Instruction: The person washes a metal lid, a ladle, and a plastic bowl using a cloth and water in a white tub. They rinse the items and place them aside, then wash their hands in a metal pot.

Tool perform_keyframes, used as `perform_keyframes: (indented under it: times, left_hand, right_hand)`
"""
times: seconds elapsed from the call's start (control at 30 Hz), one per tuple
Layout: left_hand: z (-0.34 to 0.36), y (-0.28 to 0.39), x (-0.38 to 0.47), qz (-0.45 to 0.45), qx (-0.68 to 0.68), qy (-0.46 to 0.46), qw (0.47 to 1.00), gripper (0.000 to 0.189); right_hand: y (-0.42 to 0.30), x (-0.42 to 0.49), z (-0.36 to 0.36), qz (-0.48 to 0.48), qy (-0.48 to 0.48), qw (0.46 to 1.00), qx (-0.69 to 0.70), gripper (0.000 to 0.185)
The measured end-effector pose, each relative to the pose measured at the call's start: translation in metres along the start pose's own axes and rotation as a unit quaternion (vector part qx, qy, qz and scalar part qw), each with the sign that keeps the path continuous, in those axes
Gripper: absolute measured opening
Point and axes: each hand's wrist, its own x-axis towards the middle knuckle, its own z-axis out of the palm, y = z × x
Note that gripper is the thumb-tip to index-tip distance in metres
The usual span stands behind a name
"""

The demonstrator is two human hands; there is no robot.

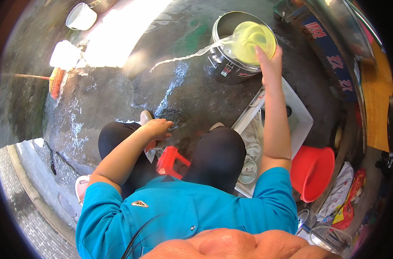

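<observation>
My right hand [270,63] grips the rim of a translucent yellow-green plastic basin [253,42], tilted over the mouth of a stainless steel pot [227,61] with side clasps. A stream of water [190,55] flies from the basin to the left, over the wet floor. My left hand [158,129] hangs above my left knee, fingers apart, holding nothing that I can see. Between my knees stands a red plastic stool [172,161]. Under my right forearm lies a white plastic tub [300,121] with pale cloth-like items [250,145] in it.
A red bucket [313,173] and packaging bags [337,191] lie at my right. A broom [56,82] and a white bucket [81,16] are at the far left. Along the right side run a blue panel with characters [329,58] and an orange board [376,103]. The concrete floor [118,94] is wet.
</observation>
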Motion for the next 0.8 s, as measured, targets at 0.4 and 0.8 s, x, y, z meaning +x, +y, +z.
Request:
perform_keyframes:
  times: [0.4,0.8]
  left_hand:
    - [-0.005,0.018,0.013,0.064,0.005,0.052,0.997,0.055]
    - [0.012,0.023,0.042,0.026,0.032,-0.004,0.999,0.055]
  right_hand:
    - [0.045,-0.028,-0.210,-0.224,0.305,0.811,-0.446,0.064]
    - [0.333,-0.338,-0.363,0.391,0.458,0.646,-0.469,0.077]
